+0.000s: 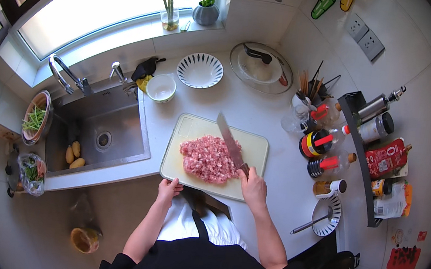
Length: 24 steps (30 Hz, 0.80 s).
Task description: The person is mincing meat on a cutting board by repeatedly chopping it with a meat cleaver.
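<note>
A pale plastic cutting board (216, 127) with a raised dark rim lies on the counter, its near edge reaching the counter's front edge. Chopped raw meat (206, 158), pink with white fat bits, is heaped in its middle. My right hand (254, 188) is wrapped around the dark handle of a kitchen knife (229, 139). The blade, slightly blurred, slants away from me over the right side of the meat and hides some of it. At the board's near left corner my left hand (169, 189) grips the edge, thumb on top; its other fingers are partly hidden.
To the left is a steel sink (122, 126) with several potatoes (75, 153) inside. A white bowl (161, 88), a patterned dish (199, 71) and a glass lid (262, 68) stand behind the board. Bottles (315, 143) and a spice rack (360, 153) line the right side.
</note>
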### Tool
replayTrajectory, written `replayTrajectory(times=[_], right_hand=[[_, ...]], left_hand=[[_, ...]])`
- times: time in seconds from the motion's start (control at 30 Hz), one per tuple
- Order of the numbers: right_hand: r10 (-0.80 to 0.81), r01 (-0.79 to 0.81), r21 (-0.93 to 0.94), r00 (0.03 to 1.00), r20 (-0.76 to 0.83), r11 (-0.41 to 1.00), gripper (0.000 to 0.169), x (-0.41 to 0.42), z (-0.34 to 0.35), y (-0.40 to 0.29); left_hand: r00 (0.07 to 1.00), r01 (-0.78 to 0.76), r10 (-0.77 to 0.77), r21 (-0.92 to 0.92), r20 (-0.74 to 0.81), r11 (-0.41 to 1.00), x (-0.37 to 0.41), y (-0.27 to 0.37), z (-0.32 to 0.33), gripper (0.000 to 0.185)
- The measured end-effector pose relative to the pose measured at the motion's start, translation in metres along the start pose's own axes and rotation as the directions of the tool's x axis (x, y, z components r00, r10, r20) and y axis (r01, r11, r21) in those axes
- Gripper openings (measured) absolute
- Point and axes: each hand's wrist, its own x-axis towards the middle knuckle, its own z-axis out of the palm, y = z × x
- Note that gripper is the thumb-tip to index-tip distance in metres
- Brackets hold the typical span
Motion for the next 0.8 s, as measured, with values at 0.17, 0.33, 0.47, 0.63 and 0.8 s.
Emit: replayTrajectory(times=[0.17, 0.33, 0.47, 0.63, 0.8], right_hand=[[0.044, -0.044, 0.005, 0.997, 0.065, 0.999, 0.037, 0.001, 0.000, -0.005], [-0.033, 0.032, -0.144, 0.999, -0.004, 0.989, 0.038, 0.005, -0.007, 0.000], [-0.013, 0.018, 0.064, 0.997, -0.073, 0.998, 0.038, 0.000, 0.000, 0.002], [0.016, -0.008, -0.103, 0.997, 0.076, 0.995, 0.037, -0.004, 0.002, 0.003], [-0.001, 0.001, 0.016, 1.000, -0.017, 1.000, 0.035, -0.011, -0.002, 0.003]], left_hand=[[1.000, 0.002, -0.003, 0.006, 0.004, 1.000, 0.001, 0.001, 0.001, 0.021], [1.000, 0.001, -0.001, 0.003, 0.000, 1.000, 0.000, 0.001, 0.001, 0.020], [1.000, -0.004, 0.004, -0.004, 0.000, 1.000, 0.000, 0.000, 0.002, 0.020], [1.000, -0.016, 0.016, 0.010, 0.014, 1.000, 0.001, 0.002, 0.002, 0.021], [1.000, 0.007, -0.007, 0.013, 0.001, 1.000, -0.001, 0.002, 0.002, 0.021]])
